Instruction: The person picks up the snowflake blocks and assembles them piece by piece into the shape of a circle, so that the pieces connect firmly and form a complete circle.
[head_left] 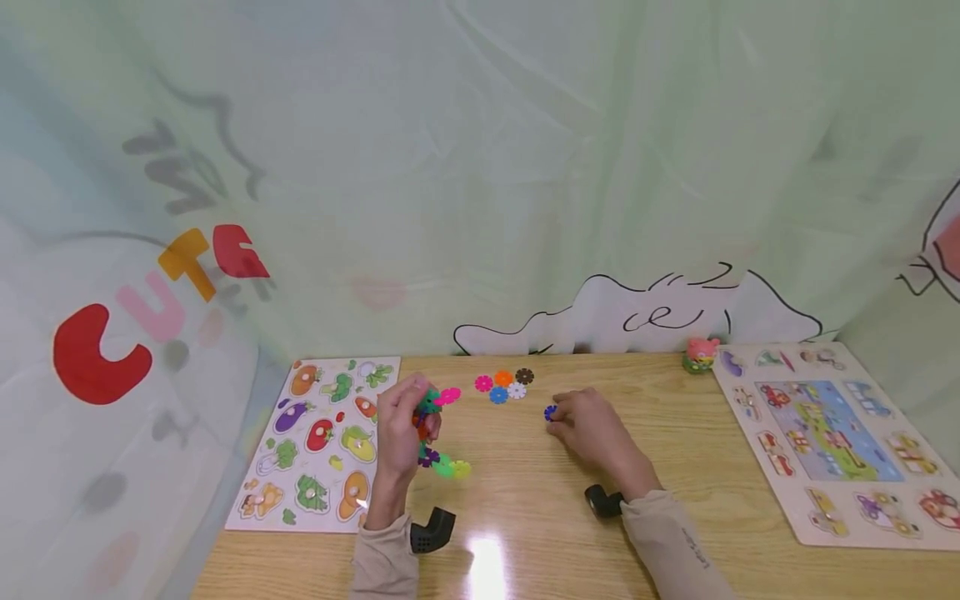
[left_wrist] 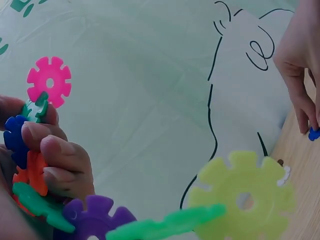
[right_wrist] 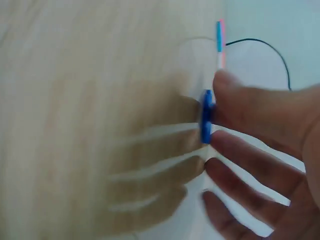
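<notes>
My left hand (head_left: 397, 427) grips a chain of interlocking plastic snowflake discs (head_left: 444, 465) above the table's left part. In the left wrist view its curled fingers cover the middle links. A pink disc (left_wrist: 49, 82) sticks out at one end and a yellow disc (left_wrist: 242, 195) at the other; blue, orange, green and purple discs (left_wrist: 95, 212) lie between. My right hand (head_left: 598, 429) is down at the tabletop, thumb and fingertips at a single dark blue snowflake disc (right_wrist: 206, 117). That disc lies flat on the wood, its edge between them.
Loose snowflake discs in pink (head_left: 483, 383), orange, brown, light blue (head_left: 498, 395) and white lie between the hands, farther back. A vegetable puzzle board (head_left: 258, 467) is on the left, a vehicle puzzle board (head_left: 780, 467) on the right. A small figurine (head_left: 701, 354) stands near the printed curtain (head_left: 525, 208).
</notes>
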